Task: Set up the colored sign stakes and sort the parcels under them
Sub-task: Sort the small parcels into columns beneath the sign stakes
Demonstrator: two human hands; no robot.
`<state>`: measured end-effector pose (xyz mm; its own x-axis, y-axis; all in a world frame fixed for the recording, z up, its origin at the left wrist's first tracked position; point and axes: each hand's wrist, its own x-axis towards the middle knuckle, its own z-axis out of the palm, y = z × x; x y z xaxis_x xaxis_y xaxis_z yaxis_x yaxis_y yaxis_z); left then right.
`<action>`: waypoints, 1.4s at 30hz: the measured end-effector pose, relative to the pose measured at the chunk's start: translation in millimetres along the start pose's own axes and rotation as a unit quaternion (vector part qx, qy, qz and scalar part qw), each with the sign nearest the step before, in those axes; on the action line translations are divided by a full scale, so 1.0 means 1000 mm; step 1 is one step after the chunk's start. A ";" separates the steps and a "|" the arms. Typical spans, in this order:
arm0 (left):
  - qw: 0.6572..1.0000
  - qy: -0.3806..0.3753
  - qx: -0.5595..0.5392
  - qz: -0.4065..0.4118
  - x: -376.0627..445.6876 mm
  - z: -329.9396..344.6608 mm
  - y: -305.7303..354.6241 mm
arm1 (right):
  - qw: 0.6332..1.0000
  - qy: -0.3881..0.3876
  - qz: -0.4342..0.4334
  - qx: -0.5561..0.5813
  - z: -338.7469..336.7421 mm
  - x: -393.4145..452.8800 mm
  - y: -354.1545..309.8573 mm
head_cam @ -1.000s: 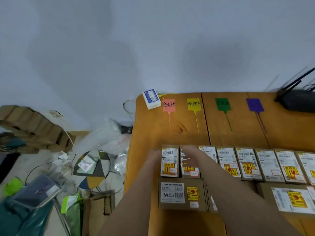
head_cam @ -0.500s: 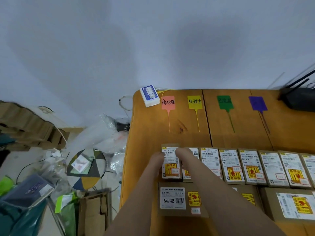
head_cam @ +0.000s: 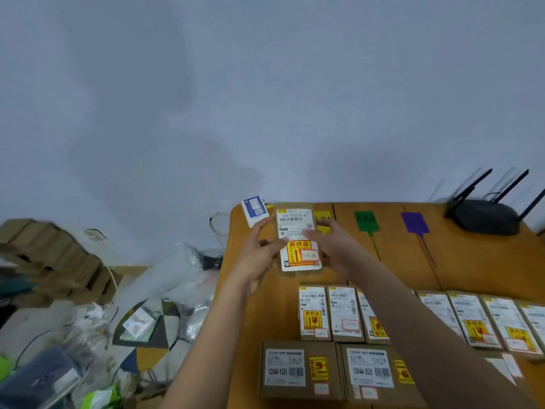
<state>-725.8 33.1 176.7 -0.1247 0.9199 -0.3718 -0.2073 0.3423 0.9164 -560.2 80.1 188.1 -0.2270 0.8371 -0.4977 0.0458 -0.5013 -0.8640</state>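
Observation:
I hold a small brown parcel (head_cam: 298, 240) with a white label and a yellow fragile sticker up above the wooden table (head_cam: 472, 261). My left hand (head_cam: 259, 255) grips its left edge and my right hand (head_cam: 333, 249) grips its right edge. The lifted parcel hides the pink sign stake and most of the yellow sign stake (head_cam: 324, 219). Flat on the table farther right lie the green sign stake (head_cam: 365, 222) and the purple sign stake (head_cam: 414, 224). A row of small parcels (head_cam: 345, 314) lies below, with two larger boxes (head_cam: 298, 370) in front.
A black router (head_cam: 486, 216) with antennas sits at the table's back right. A small blue-and-white box (head_cam: 254, 209) rests at the back left corner. On the floor to the left are stacked cardboard (head_cam: 53, 261), plastic bags (head_cam: 182, 278) and a patterned round stool (head_cam: 144, 329).
Both hands took the leftmost small parcel out of the row and raised it toward the stakes. It now covers the pink stake. The camera view also tilted upward.

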 end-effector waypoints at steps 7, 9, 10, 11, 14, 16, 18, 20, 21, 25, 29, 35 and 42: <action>0.993 -0.044 -0.057 0.090 -0.064 0.018 0.052 | 0.989 -0.051 -0.139 0.030 -0.019 -0.091 -0.044; 0.992 -0.047 -0.055 0.101 -0.076 0.022 0.057 | 0.986 -0.050 -0.159 0.019 -0.022 -0.104 -0.049; 0.992 -0.047 -0.053 0.105 -0.080 0.024 0.057 | 0.985 -0.046 -0.168 0.011 -0.023 -0.108 -0.050; 0.992 -0.045 -0.052 0.106 -0.083 0.026 0.057 | 0.984 -0.043 -0.174 0.005 -0.024 -0.111 -0.049; 0.992 -0.041 -0.048 0.109 -0.089 0.029 0.055 | 0.983 -0.045 -0.178 0.002 -0.027 -0.115 -0.044; 0.993 -0.036 -0.042 0.107 -0.089 0.030 0.049 | 0.984 -0.040 -0.171 0.012 -0.029 -0.113 -0.038; 0.994 -0.025 -0.034 0.098 -0.085 0.033 0.039 | 0.987 -0.023 -0.157 0.027 -0.030 -0.105 -0.029; 0.996 0.005 -0.001 0.084 -0.074 0.037 0.021 | 0.991 0.012 -0.130 0.022 -0.031 -0.090 -0.012; 0.997 0.023 0.021 0.072 -0.066 0.039 0.008 | 0.993 0.035 -0.110 0.015 -0.032 -0.080 -0.001; 0.996 0.053 0.076 0.000 -0.033 0.048 -0.045 | 0.992 0.125 -0.008 -0.007 -0.032 -0.037 0.045; 0.992 0.058 0.105 -0.040 0.010 0.051 -0.076 | 0.984 0.156 0.027 -0.081 -0.033 0.009 0.077; 0.984 0.063 0.123 -0.114 0.110 0.055 -0.088 | 0.982 0.095 0.097 -0.132 -0.038 0.108 0.084; 0.980 0.051 0.147 -0.123 0.248 0.056 -0.089 | 0.978 0.101 0.094 -0.156 -0.050 0.247 0.066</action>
<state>-683.7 240.9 11.2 -0.2050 0.7840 -0.5859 0.0437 0.6053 0.7948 -564.5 265.1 4.5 0.0093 0.7785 -0.6275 0.3703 -0.5856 -0.7210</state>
